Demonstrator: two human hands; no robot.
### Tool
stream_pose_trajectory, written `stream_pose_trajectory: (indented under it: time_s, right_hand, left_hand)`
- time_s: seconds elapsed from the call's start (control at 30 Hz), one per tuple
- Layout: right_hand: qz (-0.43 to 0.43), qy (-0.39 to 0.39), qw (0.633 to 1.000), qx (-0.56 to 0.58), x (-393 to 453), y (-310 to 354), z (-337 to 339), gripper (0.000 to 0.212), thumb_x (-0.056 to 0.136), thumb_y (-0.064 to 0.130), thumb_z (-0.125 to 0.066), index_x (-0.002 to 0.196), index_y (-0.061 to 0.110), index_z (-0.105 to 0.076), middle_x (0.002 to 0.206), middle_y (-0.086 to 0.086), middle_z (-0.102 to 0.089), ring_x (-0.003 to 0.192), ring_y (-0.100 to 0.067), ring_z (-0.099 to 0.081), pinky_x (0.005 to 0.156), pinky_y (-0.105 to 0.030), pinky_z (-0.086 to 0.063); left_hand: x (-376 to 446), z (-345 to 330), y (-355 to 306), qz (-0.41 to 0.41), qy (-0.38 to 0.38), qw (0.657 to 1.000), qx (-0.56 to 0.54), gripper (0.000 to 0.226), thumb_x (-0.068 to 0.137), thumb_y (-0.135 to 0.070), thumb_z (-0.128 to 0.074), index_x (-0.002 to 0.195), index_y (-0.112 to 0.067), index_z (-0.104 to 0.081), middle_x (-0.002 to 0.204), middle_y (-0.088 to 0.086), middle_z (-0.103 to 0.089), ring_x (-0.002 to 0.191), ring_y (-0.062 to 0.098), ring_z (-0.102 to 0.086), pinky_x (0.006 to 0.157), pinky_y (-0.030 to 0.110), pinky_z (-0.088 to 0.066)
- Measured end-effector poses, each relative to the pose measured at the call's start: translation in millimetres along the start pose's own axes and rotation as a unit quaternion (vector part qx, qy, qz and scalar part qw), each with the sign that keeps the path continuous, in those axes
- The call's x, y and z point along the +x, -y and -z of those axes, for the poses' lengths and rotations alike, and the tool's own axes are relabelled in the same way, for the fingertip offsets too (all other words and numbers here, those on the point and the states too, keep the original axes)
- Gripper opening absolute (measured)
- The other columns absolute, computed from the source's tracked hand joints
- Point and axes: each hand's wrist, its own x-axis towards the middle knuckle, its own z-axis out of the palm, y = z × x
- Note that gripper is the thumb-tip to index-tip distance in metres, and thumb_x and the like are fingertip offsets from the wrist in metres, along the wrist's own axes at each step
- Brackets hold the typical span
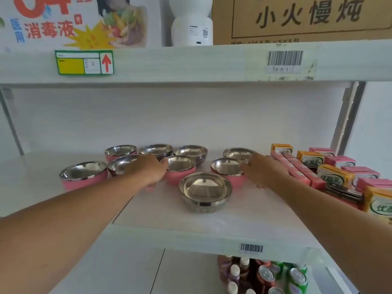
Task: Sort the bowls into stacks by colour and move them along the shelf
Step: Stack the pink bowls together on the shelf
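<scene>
L hand [151,170] cups pink-sided steel-lined bowl [180,169] just to its right, fingers round the rim. R hand [265,171] spread loosely, touching a second pink steel bowl [228,169] to its left; grip unclear.

Orange and pink drink cartons [331,172] at right, white jug [192,22] and cardboard box [307,18] above, bottles [265,276] below

Counts on the middle shelf [212,234]: 9 bowls in all. 4 pink-sided: far-left pink bowl [83,176], back-left pink bowl [119,151], centre pink bowl [180,169], right pink bowl [228,169]. 1 dark red bowl [121,165]. 4 plain steel: near steel bowl [205,194], plus three along the back [191,152]. 2 hands in view, left hand [151,169] and right hand [265,170]. Drink cartons [335,175] at right: partly cropped, exact count unclear.
</scene>
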Motion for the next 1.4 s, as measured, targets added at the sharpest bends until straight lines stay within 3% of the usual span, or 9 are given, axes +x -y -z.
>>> stream_pose_trajectory:
  time_s: [0.1,0.27,0.4,0.53,0.67,0.73,0.93,1.23,1.4]
  right_hand:
    - [-0.059,0.038,0.993,0.092,9.5,-0.7,-8.4,0.048,0.093,0.034,-0.047,0.136,0.015,-0.057,0.081,-0.012,-0.077,0.051,-0.027,-0.078,0.053,-0.037,-0.065]
    - [-0.114,0.081,0.969,0.206,20.6,2.6,-26.9,0.037,0.098,0.029,-0.048,0.102,0.001,-0.073,0.073,-0.018,-0.08,0.049,-0.031,-0.071,0.05,-0.03,-0.053]
    - [-0.13,0.064,0.963,0.228,26.0,5.3,-37.6,0.038,0.101,0.032,-0.047,0.086,0.003,-0.067,0.061,-0.014,-0.067,0.03,-0.02,-0.054,0.038,-0.02,-0.041]
    - [-0.154,0.065,0.943,0.287,30.7,1.8,-38.6,0.038,0.098,0.032,-0.047,0.082,0.005,-0.067,0.051,-0.012,-0.064,0.031,-0.02,-0.049,0.038,-0.021,-0.039]
    - [-0.166,0.023,0.939,0.299,40.2,1.1,-26.6,0.036,0.103,0.028,-0.046,0.086,0.007,-0.07,0.048,-0.012,-0.068,0.027,-0.019,-0.052,0.033,-0.021,-0.041]
    - [-0.169,0.012,0.942,0.291,44.2,5.7,-17.2,0.04,0.105,0.029,-0.046,0.085,0.004,-0.07,0.046,-0.013,-0.068,0.026,-0.019,-0.053,0.032,-0.022,-0.043]
    - [-0.091,0.032,0.949,0.3,41.3,41.0,24.5,0.045,0.102,0.026,-0.053,0.084,-0.007,-0.078,0.054,-0.016,-0.069,0.037,-0.023,-0.057,0.041,-0.026,-0.047]
    - [0.077,0.157,0.911,0.373,-5.8,143.4,28.5,0.036,0.1,0.015,-0.048,0.1,-0.008,-0.076,0.069,-0.018,-0.068,0.042,-0.018,-0.052,0.042,-0.025,-0.044]
    - [0.11,0.207,0.899,0.369,-20.4,185.7,0.1,0.035,0.099,0.017,-0.05,0.097,-0.007,-0.075,0.058,-0.013,-0.069,0.037,-0.016,-0.052,0.039,-0.022,-0.044]
  left_hand:
    - [12.5,-9.6,1.2,0.072,0.053,0.993,-0.082,0.082,0.108,-0.069,-0.028,0.09,-0.001,-0.071,0.052,0.01,-0.075,0.037,0.019,-0.058,0.066,0.03,-0.058]
    - [24.2,-16.6,-7.1,0.1,0.1,0.978,-0.156,0.067,0.112,-0.052,-0.038,0.084,0.001,-0.069,0.046,0.009,-0.065,0.025,0.014,-0.038,0.041,0.019,-0.034]
    - [24.6,-18.0,-9.2,0.142,0.154,0.951,-0.227,0.037,0.108,-0.021,-0.042,0.121,0.004,-0.066,0.076,0.015,-0.072,0.043,0.015,-0.043,0.043,0.02,-0.027]
    - [17.6,-10.5,-11.4,0.12,0.136,0.943,-0.278,0.037,0.109,-0.014,-0.041,0.114,0.009,-0.069,0.053,0.009,-0.065,0.04,0.014,-0.043,0.037,0.02,-0.03]
    - [13.6,6.0,-9.5,0.108,0.116,0.949,-0.272,0.039,0.108,-0.016,-0.039,0.103,0.006,-0.071,0.061,0.01,-0.069,0.028,0.01,-0.044,0.03,0.017,-0.029]
    - [11.6,17.9,-5.5,0.104,0.108,0.949,-0.276,0.037,0.106,-0.016,-0.038,0.096,0.0,-0.07,0.073,0.013,-0.073,0.036,0.011,-0.046,0.034,0.019,-0.032]
    - [17.8,82.9,31.5,0.102,0.071,0.946,-0.298,0.039,0.107,-0.022,-0.049,0.085,-0.001,-0.073,0.047,0.004,-0.064,0.03,0.007,-0.04,0.03,0.013,-0.025]
    - [-18.1,159.0,144.1,0.2,-0.018,0.936,-0.29,0.032,0.106,-0.024,-0.052,0.088,-0.005,-0.071,0.047,0.003,-0.061,0.029,0.007,-0.039,0.03,0.012,-0.027]
    - [-45.5,166.1,202.6,0.247,-0.066,0.926,-0.28,0.028,0.104,-0.021,-0.053,0.094,-0.004,-0.072,0.049,0.004,-0.063,0.03,0.007,-0.043,0.03,0.014,-0.029]
